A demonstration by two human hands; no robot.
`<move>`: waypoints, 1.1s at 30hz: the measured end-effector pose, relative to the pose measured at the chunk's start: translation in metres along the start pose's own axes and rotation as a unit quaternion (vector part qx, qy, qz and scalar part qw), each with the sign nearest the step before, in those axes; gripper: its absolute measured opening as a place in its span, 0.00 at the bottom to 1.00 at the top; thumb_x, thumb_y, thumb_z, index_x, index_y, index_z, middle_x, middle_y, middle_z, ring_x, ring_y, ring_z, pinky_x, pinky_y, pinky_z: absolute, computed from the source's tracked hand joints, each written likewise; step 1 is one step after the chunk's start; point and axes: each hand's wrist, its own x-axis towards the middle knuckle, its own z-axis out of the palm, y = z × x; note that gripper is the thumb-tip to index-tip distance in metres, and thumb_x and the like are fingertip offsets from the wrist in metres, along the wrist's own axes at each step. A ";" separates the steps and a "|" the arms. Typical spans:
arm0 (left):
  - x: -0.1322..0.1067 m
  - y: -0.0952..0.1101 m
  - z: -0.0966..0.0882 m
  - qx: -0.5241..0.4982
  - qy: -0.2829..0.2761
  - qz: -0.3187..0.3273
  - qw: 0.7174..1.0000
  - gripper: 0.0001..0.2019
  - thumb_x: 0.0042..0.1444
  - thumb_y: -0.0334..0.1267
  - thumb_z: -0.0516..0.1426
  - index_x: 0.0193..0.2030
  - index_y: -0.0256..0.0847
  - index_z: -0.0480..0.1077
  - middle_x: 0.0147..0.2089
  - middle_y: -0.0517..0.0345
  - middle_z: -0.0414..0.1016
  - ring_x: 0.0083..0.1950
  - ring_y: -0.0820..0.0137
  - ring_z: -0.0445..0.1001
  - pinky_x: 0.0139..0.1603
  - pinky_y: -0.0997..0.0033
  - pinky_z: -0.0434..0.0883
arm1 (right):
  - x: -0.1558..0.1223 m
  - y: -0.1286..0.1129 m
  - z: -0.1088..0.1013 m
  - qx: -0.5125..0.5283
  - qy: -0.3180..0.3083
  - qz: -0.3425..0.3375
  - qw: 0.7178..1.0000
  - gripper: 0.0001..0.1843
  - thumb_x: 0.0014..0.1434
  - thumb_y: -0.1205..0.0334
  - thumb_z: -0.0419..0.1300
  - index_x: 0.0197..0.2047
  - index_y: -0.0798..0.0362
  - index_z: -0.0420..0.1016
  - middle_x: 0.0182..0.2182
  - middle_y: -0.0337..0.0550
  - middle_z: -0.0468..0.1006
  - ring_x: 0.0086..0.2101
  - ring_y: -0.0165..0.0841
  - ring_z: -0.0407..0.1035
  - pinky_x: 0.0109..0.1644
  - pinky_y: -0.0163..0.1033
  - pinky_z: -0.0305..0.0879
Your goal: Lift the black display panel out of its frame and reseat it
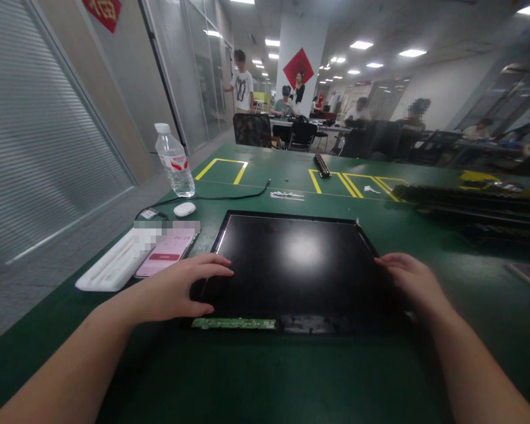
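A black LCD screen panel [300, 265] lies face up on the green table in front of me. A green circuit board strip [234, 324] shows along its near edge, left of the middle. My left hand [189, 285] rests over the panel's left edge, its fingers stretched out and the thumb spread apart near the lower left corner. At the right edge, my right hand [410, 282] has its fingers closed together on the rim. Its thumb and the underside of that rim are hidden.
Left of the panel are a smartphone [168, 250], a long white tray [108, 265], a small white case [184, 209], a black cable [234, 197] and a water bottle [176, 165]. Dark strips [477, 203] are piled at right. Another strip [321, 166] lies farther back. People work beyond the table.
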 end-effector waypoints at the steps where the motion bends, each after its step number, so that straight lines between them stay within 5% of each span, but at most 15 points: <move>1: 0.000 0.000 0.001 -0.002 0.000 0.002 1.000 0.30 0.52 0.40 0.70 0.64 0.56 0.78 0.72 0.54 0.74 0.68 0.49 0.76 0.68 0.50 0.73 | 0.000 0.001 0.000 -0.001 -0.001 0.000 1.000 0.16 0.47 0.60 0.60 0.41 0.48 0.79 0.48 0.48 0.87 0.23 0.30 0.65 0.24 0.37 0.60; 12: -0.002 0.001 0.005 0.011 -0.008 0.009 1.000 0.32 0.53 0.37 0.68 0.67 0.58 0.76 0.76 0.55 0.69 0.71 0.49 0.73 0.69 0.52 0.72 | 0.002 -0.002 0.000 -0.001 0.016 -0.017 1.000 0.14 0.44 0.61 0.61 0.37 0.47 0.80 0.45 0.47 0.88 0.26 0.33 0.70 0.27 0.38 0.64; 33: 0.000 0.002 0.009 0.000 0.003 0.038 0.999 0.34 0.50 0.31 0.66 0.65 0.58 0.77 0.75 0.55 0.70 0.69 0.51 0.75 0.69 0.53 0.73 | 0.002 0.002 0.001 0.008 0.009 -0.015 1.000 0.16 0.45 0.60 0.60 0.39 0.47 0.80 0.46 0.48 0.88 0.21 0.31 0.64 0.23 0.38 0.59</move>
